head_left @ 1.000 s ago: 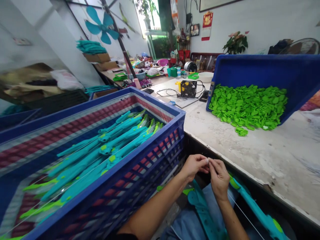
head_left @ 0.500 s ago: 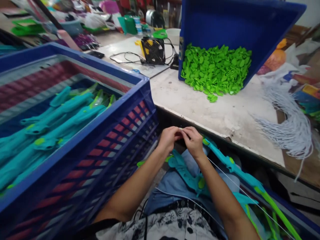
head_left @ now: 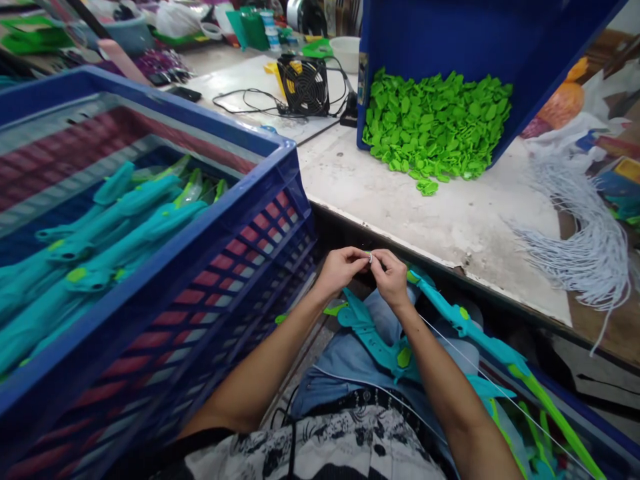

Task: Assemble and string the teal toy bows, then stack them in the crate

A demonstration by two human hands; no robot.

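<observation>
My left hand (head_left: 341, 270) and my right hand (head_left: 391, 277) meet above my lap, thumbs and fingertips pinched together. Between them is the end of a white string (head_left: 371, 257), with a trace of green beside it; the fingers cover most of it. A teal and lime-green toy bow (head_left: 463, 321) slants along my right forearm, its string stretched beside it. Across my thighs, under my hands, rests a teal toy part (head_left: 373, 340) with a green insert.
A blue crate (head_left: 295, 157) on the left holds several teal toy parts (head_left: 125, 230). On the table (head_left: 345, 173) a tipped blue bin (head_left: 430, 33) spills green plastic pieces (head_left: 435, 127). A small black fan (head_left: 303, 87) stands behind; a bundle of white strings (head_left: 595, 247) hangs over the table's right side.
Both hands stay together, with the fingertips turned slightly so that more of the white string shows between them. The camera view has tilted a little downward.
</observation>
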